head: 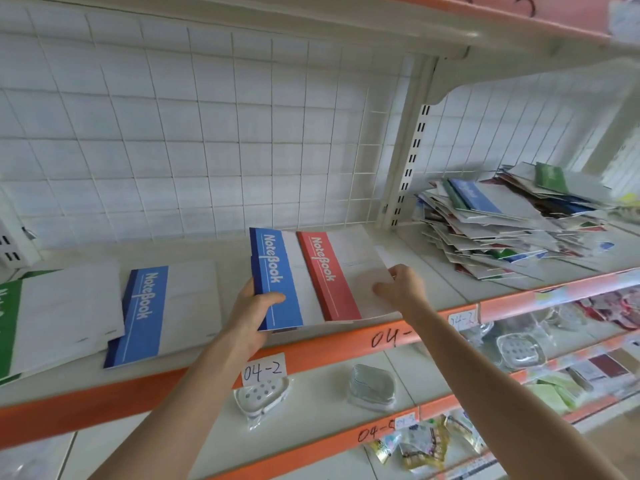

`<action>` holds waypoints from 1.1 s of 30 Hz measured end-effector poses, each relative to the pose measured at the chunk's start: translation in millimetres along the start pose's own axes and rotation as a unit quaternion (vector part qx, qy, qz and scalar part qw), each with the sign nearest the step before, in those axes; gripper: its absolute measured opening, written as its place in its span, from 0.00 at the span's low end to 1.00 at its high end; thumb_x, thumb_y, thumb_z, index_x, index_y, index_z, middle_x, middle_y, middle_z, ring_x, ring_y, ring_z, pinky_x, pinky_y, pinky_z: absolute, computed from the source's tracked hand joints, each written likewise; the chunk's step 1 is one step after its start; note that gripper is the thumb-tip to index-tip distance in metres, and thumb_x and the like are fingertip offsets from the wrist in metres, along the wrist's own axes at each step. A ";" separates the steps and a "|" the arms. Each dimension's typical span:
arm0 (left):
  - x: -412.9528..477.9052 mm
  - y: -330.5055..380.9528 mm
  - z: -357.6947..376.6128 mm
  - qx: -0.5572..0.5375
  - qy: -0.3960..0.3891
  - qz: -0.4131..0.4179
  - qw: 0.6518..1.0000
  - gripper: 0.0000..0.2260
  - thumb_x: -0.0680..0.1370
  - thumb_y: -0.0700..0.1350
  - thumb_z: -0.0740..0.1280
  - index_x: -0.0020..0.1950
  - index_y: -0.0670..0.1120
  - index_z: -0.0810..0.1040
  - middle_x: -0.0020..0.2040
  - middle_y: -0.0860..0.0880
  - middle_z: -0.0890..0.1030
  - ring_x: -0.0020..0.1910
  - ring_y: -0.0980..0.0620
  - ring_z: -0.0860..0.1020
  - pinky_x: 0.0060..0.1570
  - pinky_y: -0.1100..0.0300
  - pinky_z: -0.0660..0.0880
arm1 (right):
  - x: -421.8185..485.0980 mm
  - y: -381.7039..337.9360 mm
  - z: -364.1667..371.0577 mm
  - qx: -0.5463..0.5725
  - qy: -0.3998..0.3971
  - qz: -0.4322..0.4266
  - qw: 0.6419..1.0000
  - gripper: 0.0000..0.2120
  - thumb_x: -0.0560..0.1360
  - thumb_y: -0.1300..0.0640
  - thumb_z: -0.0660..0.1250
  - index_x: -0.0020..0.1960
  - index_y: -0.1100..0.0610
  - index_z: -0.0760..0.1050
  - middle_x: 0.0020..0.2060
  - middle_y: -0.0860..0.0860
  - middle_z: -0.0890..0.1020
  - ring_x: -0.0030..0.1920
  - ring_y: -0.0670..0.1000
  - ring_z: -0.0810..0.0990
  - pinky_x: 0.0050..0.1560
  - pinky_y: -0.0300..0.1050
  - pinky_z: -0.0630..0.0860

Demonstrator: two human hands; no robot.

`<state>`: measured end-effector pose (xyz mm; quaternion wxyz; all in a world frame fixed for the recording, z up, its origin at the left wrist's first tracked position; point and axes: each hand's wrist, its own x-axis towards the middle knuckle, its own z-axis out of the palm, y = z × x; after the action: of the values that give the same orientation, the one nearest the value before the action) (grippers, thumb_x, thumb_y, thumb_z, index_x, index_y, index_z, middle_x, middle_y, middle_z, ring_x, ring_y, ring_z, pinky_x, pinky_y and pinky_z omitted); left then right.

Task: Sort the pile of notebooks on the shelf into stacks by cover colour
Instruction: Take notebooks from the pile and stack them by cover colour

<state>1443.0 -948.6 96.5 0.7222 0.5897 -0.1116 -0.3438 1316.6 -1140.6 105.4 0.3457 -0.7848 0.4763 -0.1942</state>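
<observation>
Head view, single frame.

Left hand [251,313], centre of frame: it grips the lower left corner of a blue notebook [273,278], thumb curled on the cover and fingers out of sight beneath.

Right hand [401,289], right of centre: it pinches the right edge of a red notebook [329,275], thumb on the pale cover.

The red notebook lies over the white right part of the blue one. Both are fanned and tilted, and their lower edges reach past the orange shelf lip [329,351].

Sorted stacks, left half of frame: a blue stack [145,317] lies flat with its lower corner near the lip. A green stack [8,327] is cut off by the left border, and its white part overlaps the blue stack's left edge.

Unsorted pile [502,230], right of frame: loose and slanted, behind the slotted upright [408,168], spreading toward the front edge.

Room: bare shelf [433,271] shows between the held pair and the pile, and a narrower strip shows between the blue stack and the left hand. A wire grid [207,133] closes the back.

Below: a label reading 04-2 [264,370] and a soap dish [261,398] on the lower shelf.
</observation>
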 end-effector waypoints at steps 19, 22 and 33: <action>3.6 2.1 -22.1 0.039 0.042 0.036 0.998 0.15 0.75 0.31 0.65 0.56 0.48 0.73 0.48 0.47 0.80 0.45 0.49 0.78 0.40 0.55 0.74 | -21.0 -44.2 42.1 0.037 -0.083 -0.133 0.987 0.16 0.79 0.55 0.58 0.65 0.60 0.71 0.55 0.56 0.79 0.51 0.54 0.76 0.46 0.41 0.70; -1.6 6.3 -44.4 0.103 0.088 0.077 0.988 0.16 0.74 0.30 0.66 0.56 0.46 0.72 0.47 0.48 0.79 0.44 0.52 0.77 0.40 0.59 0.73 | -30.7 -57.4 63.3 0.026 -0.089 -0.161 0.983 0.19 0.79 0.54 0.59 0.68 0.59 0.67 0.57 0.56 0.78 0.54 0.55 0.76 0.48 0.39 0.67; -14.0 26.3 -138.9 0.523 0.210 0.098 0.820 0.17 0.72 0.43 0.72 0.58 0.41 0.74 0.55 0.44 0.77 0.49 0.45 0.76 0.44 0.58 0.70 | -58.1 -72.6 113.8 -0.074 -0.101 -0.231 0.965 0.20 0.78 0.56 0.59 0.70 0.57 0.65 0.63 0.57 0.73 0.62 0.57 0.71 0.60 0.47 0.69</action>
<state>1520.9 -830.4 85.5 0.3413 0.9227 -0.1768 -0.0293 1405.9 -1026.3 81.6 0.2793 -0.9123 0.2578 -0.1525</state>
